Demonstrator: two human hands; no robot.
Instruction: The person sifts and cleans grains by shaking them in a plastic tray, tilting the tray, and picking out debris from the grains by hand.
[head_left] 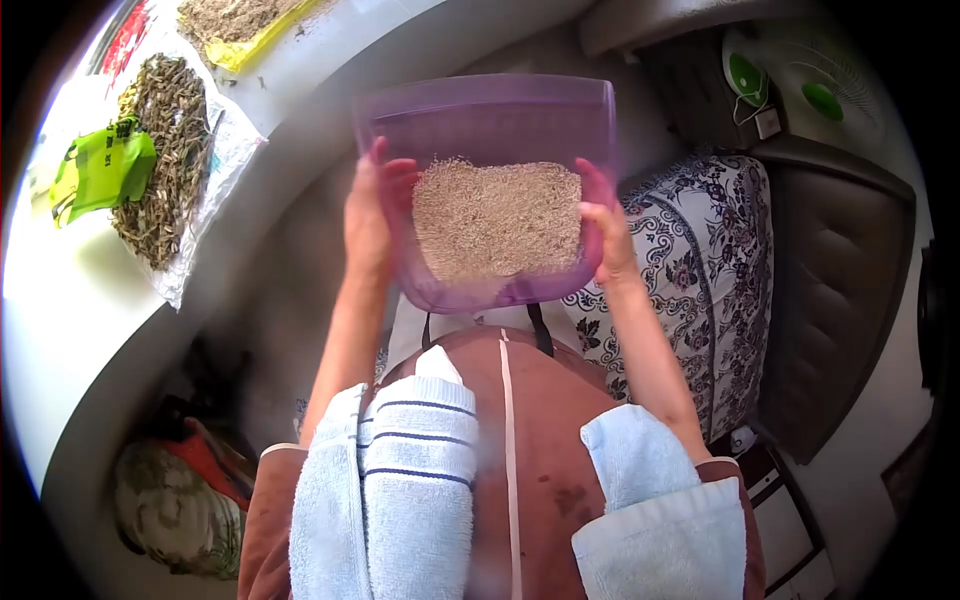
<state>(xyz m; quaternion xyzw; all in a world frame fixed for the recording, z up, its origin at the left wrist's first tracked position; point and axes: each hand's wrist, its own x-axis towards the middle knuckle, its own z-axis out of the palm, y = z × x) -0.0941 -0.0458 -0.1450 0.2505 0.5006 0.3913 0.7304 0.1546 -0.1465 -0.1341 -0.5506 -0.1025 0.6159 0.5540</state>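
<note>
Between my two hands is a translucent purple plastic tub (480,110), held up in front of my body and tilted so its inside faces me. A layer of pale tan grain or seed (497,220) lies in it; the exact kind is too fine to make out. My left hand (372,215) grips the left wall, fingers wrapped over the side. On the opposite wall, my right hand (606,230) has its fingers closed round the edge. A light blue towel (420,480) hangs over my shoulders, down the front of a brown garment.
A white counter (60,350) curves along the left. On it, dried brown plant pieces (170,150) lie on a white sheet beside a green packet (100,170). Coarse meal (235,18) sits on yellow plastic. To the right are a patterned cushion (700,260), a dark padded seat (840,300) and a fan (810,80).
</note>
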